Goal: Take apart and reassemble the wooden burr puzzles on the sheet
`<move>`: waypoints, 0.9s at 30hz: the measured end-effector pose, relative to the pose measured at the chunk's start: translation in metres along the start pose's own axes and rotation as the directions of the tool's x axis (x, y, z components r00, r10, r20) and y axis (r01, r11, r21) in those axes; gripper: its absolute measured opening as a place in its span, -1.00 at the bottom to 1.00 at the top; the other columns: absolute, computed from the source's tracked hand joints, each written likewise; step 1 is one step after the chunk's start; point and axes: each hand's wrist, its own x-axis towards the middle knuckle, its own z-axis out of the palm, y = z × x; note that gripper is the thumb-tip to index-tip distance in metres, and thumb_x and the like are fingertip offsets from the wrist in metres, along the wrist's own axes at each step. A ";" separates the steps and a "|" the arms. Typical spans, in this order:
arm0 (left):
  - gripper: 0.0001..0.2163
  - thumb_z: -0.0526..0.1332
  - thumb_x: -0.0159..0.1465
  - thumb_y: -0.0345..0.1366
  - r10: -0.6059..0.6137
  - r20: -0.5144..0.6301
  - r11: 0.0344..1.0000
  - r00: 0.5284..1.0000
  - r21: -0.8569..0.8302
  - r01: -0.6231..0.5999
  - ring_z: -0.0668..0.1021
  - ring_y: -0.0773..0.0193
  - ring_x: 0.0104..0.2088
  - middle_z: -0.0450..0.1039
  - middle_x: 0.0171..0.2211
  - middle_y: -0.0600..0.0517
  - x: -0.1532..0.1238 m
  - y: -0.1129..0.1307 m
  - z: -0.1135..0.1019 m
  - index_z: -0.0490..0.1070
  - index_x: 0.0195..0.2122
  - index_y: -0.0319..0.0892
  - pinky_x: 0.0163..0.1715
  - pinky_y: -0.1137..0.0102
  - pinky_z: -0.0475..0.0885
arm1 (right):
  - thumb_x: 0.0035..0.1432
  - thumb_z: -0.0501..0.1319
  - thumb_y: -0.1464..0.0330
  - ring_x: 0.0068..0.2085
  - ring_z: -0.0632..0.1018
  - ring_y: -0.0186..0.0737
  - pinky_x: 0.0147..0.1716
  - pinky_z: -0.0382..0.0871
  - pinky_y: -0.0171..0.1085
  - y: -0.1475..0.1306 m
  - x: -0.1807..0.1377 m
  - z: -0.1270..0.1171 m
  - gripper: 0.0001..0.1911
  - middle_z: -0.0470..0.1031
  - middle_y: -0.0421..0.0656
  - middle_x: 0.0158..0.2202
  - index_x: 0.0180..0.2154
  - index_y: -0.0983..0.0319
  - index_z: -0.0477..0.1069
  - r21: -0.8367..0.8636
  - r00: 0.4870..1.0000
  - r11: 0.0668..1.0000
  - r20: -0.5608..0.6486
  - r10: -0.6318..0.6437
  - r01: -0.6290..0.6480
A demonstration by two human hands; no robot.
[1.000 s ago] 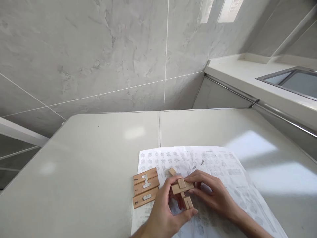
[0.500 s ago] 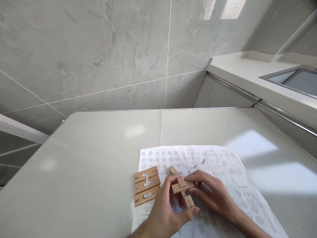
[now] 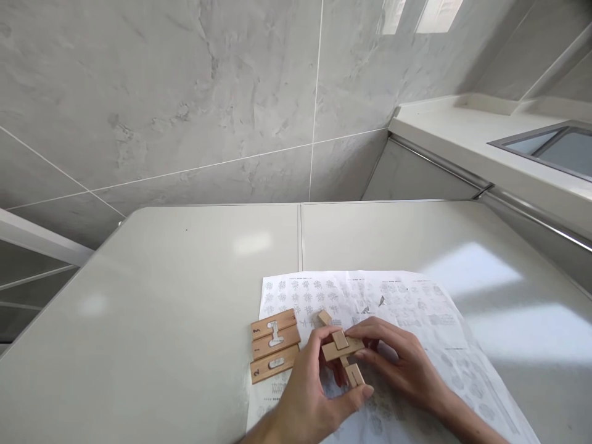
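Between my hands is a cross-shaped group of interlocking wooden puzzle pieces (image 3: 331, 352), held above the printed paper (image 3: 462, 394). My left hand (image 3: 312, 394) is closed on it from the left, fingers at the far side and thumb by the near block. From the right, my right hand (image 3: 407, 364) pinches the end of the crossing bar between thumb and fingers. A pale block end (image 3: 324, 317) sticks out beyond my left fingers; whether it joins the group is hidden. Three flat slotted wooden pieces (image 3: 261, 350), marked with handwritten numbers, lie left of my left hand.
The paper, printed with rows of small diagrams and slightly torn, lies on a pale folding table (image 3: 185, 308) with a centre seam. A grey tiled wall (image 3: 208, 92) stands behind. To the right is a white counter (image 3: 444, 123) with a metal rail under its edge.
The view has shifted very slightly. My hands keep their hold on the wooden puzzle pieces, with hardly any visible movement.
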 end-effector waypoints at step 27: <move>-0.32 0.57 0.19 -0.17 0.154 -0.008 0.988 0.988 -0.019 -0.155 0.52 0.23 -0.23 0.51 -0.13 -0.02 -0.007 -0.011 0.001 0.29 0.25 -0.04 -0.19 0.32 0.48 | 0.44 0.26 0.44 -0.16 0.66 -0.13 -0.23 0.63 -0.23 0.008 -0.005 0.000 -0.69 0.60 -0.07 -0.03 0.16 0.08 0.43 -0.129 0.998 0.991 0.065 -0.018 0.026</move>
